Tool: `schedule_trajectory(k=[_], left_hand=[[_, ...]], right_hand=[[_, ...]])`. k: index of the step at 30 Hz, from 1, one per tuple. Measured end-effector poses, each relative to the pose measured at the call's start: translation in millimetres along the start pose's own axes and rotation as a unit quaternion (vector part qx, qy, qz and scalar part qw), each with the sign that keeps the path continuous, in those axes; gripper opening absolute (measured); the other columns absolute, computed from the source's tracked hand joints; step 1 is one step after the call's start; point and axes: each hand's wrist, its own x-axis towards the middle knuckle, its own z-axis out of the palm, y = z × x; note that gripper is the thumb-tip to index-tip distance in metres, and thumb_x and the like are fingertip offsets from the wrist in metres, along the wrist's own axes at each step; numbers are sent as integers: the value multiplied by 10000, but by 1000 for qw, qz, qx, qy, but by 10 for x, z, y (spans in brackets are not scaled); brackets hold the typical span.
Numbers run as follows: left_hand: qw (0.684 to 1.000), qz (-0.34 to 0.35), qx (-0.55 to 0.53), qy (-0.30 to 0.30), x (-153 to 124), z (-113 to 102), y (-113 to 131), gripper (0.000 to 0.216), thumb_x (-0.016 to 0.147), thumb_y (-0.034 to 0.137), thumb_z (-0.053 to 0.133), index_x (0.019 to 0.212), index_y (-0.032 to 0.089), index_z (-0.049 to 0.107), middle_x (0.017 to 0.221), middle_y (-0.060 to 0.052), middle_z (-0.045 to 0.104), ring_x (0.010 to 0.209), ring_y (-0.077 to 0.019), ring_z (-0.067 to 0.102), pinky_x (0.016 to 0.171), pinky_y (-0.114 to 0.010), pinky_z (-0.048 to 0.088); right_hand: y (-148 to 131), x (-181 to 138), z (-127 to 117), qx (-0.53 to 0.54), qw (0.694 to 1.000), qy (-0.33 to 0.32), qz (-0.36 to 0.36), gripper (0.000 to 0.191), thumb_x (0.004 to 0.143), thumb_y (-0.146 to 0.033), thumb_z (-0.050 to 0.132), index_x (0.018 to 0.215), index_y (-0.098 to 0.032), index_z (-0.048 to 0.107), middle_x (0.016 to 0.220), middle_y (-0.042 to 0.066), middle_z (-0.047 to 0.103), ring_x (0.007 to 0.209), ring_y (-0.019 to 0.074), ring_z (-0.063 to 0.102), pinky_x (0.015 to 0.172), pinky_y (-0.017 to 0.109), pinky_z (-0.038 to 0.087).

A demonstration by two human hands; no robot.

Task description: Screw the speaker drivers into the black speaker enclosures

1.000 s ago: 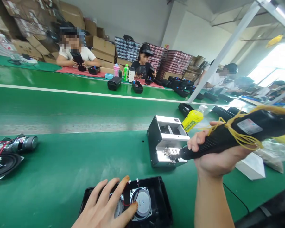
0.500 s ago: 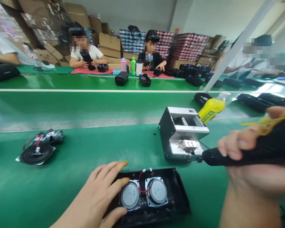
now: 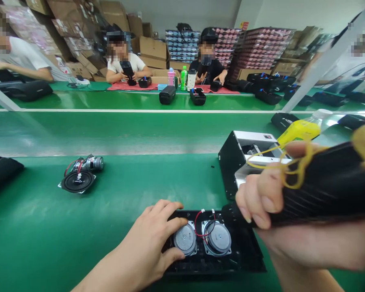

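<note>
A black speaker housing [image 3: 246, 255] lies on the green bench in front of me, its inside facing up. Two round speaker drivers, the left driver [image 3: 185, 238] and the right driver [image 3: 219, 238], sit in it, with a red and black wire [image 3: 200, 234] between them. My left hand [image 3: 158, 233] grips the housing's left part, thumb and fingers around the left driver. In my right hand [image 3: 267, 198] is a black electric screwdriver [image 3: 319, 182] with yellow string on it. Its nose reaches over the housing's upper right; the tip is hidden against the black plastic.
A silver and black screw feeder [image 3: 231, 162] stands behind my right hand, near a yellow bottle [image 3: 299, 132]. Loose speaker parts [image 3: 79, 178] lie at left, beyond them a black casing [image 3: 1, 174]. People sit across the green line [image 3: 140, 129].
My right hand has brought the screwdriver left, from beside the screw feeder to over the housing. My left hand stays on the housing, fingers closer around the left driver. The view has shifted left.
</note>
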Motion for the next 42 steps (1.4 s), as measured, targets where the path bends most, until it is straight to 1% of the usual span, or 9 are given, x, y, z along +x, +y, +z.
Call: schedule_trajectory(k=[3, 6, 10, 14, 18, 24, 31, 36, 42], left_hand=[[1000, 8, -20, -2, 7, -20, 14, 527, 865, 238, 902, 1344, 317, 694, 1510, -49, 603, 1346, -308, 559, 1113, -538, 552], [999, 7, -32, -8, 11, -22, 22, 522, 874, 234, 897, 1342, 326, 688, 1458, -34, 608, 1287, -292, 565, 1064, -517, 565], [999, 5, -41, -5, 14, -3, 28, 510, 892, 225, 874, 1353, 325, 682, 1466, -30, 590, 1296, -289, 549, 1064, -516, 565], [999, 2, -34, -14, 35, 2, 33, 477, 900, 233, 856, 1346, 306, 704, 1477, -48, 590, 1311, -316, 544, 1044, -547, 578], [999, -18, -32, -37, 79, -22, 56, 474, 879, 253, 874, 1330, 289, 730, 1469, -64, 604, 1303, -340, 550, 1038, -577, 582], [997, -24, -33, -60, 120, -28, 76, 455, 889, 295, 865, 1324, 273, 735, 1453, -79, 615, 1278, -350, 560, 1025, -578, 587], [998, -19, -32, -60, 114, -14, 49, 468, 883, 299, 869, 1327, 281, 724, 1461, -66, 606, 1271, -348, 558, 991, -571, 593], [997, -26, -30, -65, 129, -13, 49, 478, 875, 304, 880, 1328, 288, 729, 1464, -68, 606, 1274, -350, 555, 1003, -567, 583], [996, -41, -27, -76, 152, -34, 60, 460, 877, 291, 870, 1319, 295, 740, 1449, -72, 610, 1277, -348, 555, 1012, -553, 577]], right_hand=[[174, 49, 48, 16, 999, -51, -4, 604, 908, -808, 708, 1184, -273, 765, 630, -37, 652, 393, 141, 522, 368, 259, 458], [328, 57, 7, 7, 998, -59, -6, 674, 902, -875, 626, 1196, -283, 758, 629, -48, 643, 380, 135, 512, 366, 261, 466], [453, 41, 21, -2, 999, -51, 6, 653, 929, -868, 581, 1202, -300, 753, 615, -52, 624, 378, 137, 508, 366, 258, 462], [522, 38, 50, -3, 999, -47, 18, 679, 940, -879, 534, 1211, -295, 749, 617, -48, 617, 378, 136, 503, 367, 258, 455], [585, 47, 34, 7, 998, -63, 16, 659, 936, -849, 583, 1229, -283, 749, 623, -43, 615, 379, 135, 500, 372, 260, 449], [625, 47, 27, 18, 996, -88, 22, 653, 1024, -796, 464, 1271, -256, 736, 665, -24, 624, 424, 129, 527, 412, 253, 478], [614, 30, 35, 21, 995, -88, 41, 646, 1020, -805, 470, 1258, -270, 743, 670, -22, 632, 429, 132, 538, 416, 254, 483], [642, 2, 83, 22, 995, -86, 47, 597, 989, -802, 567, 1241, -291, 747, 662, -30, 626, 413, 126, 518, 396, 241, 470], [675, -23, 220, 24, 995, -75, 58, 632, 853, -867, 709, 1101, -288, 758, 613, -48, 606, 363, 119, 439, 325, 226, 388]])
